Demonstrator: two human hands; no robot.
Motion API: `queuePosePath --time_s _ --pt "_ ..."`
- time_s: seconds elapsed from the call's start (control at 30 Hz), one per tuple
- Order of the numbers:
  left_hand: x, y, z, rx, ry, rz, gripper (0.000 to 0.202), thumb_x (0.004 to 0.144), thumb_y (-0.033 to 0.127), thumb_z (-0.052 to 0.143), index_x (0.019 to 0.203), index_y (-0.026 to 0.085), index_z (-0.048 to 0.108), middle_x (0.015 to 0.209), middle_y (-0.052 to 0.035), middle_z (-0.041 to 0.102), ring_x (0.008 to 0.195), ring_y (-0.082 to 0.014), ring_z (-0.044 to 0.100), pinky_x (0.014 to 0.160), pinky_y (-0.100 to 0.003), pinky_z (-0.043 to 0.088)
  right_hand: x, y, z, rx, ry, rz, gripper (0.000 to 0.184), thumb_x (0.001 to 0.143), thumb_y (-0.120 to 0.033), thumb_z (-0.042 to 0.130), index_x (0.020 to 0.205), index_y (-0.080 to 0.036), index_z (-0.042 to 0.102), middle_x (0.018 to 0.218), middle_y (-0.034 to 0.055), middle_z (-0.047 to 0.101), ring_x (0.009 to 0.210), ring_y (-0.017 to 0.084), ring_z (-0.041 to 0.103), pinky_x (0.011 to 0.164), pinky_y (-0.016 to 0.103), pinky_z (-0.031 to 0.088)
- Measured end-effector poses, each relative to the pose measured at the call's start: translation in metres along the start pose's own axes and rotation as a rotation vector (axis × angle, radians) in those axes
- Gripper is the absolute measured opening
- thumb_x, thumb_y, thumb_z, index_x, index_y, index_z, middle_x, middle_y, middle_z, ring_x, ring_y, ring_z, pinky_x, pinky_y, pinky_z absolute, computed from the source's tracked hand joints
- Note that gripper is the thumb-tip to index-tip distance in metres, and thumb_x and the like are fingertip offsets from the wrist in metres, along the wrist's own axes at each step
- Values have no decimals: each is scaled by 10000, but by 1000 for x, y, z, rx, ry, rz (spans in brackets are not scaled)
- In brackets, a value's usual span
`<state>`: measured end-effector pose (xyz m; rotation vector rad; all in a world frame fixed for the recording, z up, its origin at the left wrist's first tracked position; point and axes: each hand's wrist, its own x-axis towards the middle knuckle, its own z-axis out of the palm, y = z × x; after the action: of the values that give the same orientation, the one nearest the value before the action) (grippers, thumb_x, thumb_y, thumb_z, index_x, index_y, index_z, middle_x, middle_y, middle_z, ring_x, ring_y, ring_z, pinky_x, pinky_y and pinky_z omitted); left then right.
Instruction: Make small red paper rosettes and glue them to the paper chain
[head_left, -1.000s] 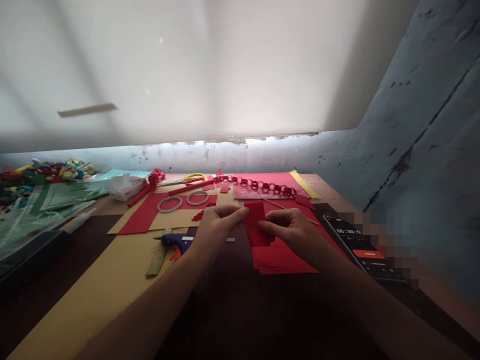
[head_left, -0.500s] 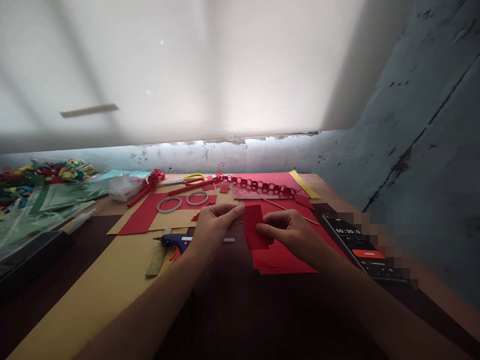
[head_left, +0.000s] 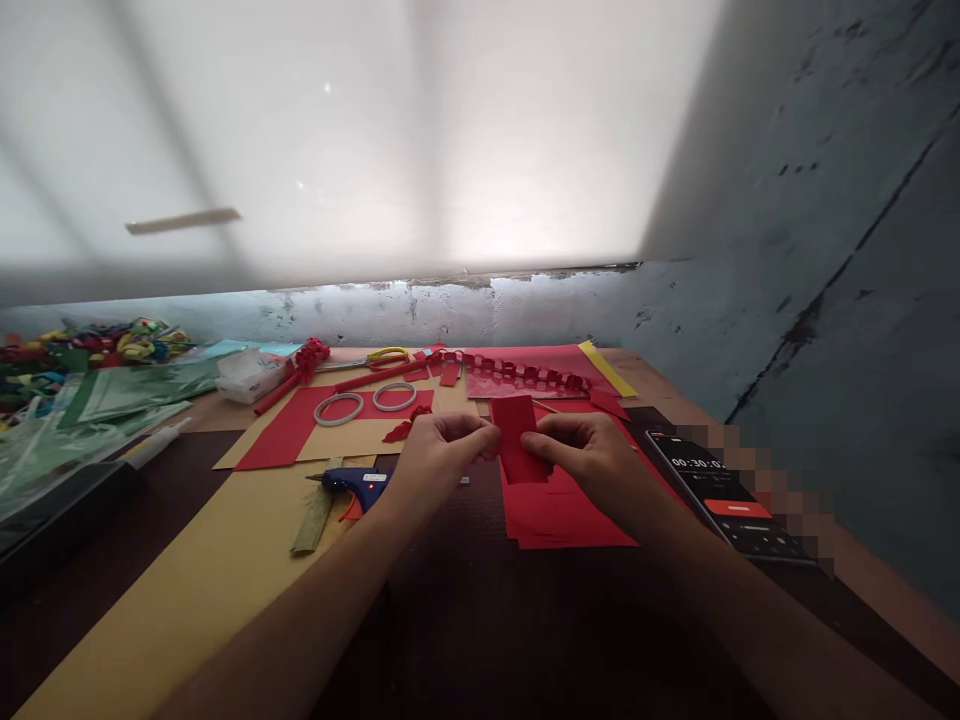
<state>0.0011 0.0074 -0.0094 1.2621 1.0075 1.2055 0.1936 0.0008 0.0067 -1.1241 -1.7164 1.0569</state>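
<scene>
A small red paper rectangle (head_left: 517, 440) is held up above the table, tilted a little. My right hand (head_left: 581, 450) pinches its right side between thumb and fingers. At its left edge, the closed fingers of my left hand (head_left: 450, 450) pinch the paper too. Below it lie larger red paper sheets (head_left: 570, 515). Left of my left hand, a blue glue gun (head_left: 356, 483) with a lit orange light rests by a worn strip on yellow paper. Beyond my hands stretches a chain of red paper loops (head_left: 525, 374).
Two tape rings (head_left: 339, 408), yellow-handled scissors (head_left: 386, 357) and a red paper roll (head_left: 382, 373) lie at the back. A phone (head_left: 724, 495) showing a timer lies on the right. Plastic bags (head_left: 112, 400) and a dark box-like object (head_left: 67, 515) stand on the left.
The red paper rectangle has risen slightly and turned. My left hand has moved right to its left edge, and my right hand has shifted its hold on the paper.
</scene>
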Motion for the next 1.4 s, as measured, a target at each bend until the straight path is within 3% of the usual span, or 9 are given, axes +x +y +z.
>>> queuePosePath --time_s 0.5,0.9,1.13,1.4 --pt "-3 3 5 34 -41 -98 202 731 350 775 698 152 758 676 -60 719 629 -155 643 611 -251 479 0 -2 1 61 40 22 309 837 -424 672 638 -189 660 636 -3 555 650 152 486 624 303 374" --pt "-6 2 7 41 -92 -14 236 753 388 775 722 154 772 717 -59 737 678 -166 656 674 -268 500 1 1 2 70 118 18 311 849 -418 661 639 -191 630 632 -7 541 638 145 472 606 294 366" --pt "-6 1 6 172 -83 67 223 796 366 719 703 165 746 666 -28 691 634 -152 611 587 -247 428 0 0 4 103 159 32 341 829 -485 686 664 -186 670 665 11 573 658 151 486 618 295 380" --pt "-3 -3 6 155 -120 37 236 832 363 683 713 162 717 680 -28 690 657 -144 616 625 -239 444 0 1 5 139 165 42 285 835 -431 699 704 -178 702 692 19 621 687 155 510 640 293 393"
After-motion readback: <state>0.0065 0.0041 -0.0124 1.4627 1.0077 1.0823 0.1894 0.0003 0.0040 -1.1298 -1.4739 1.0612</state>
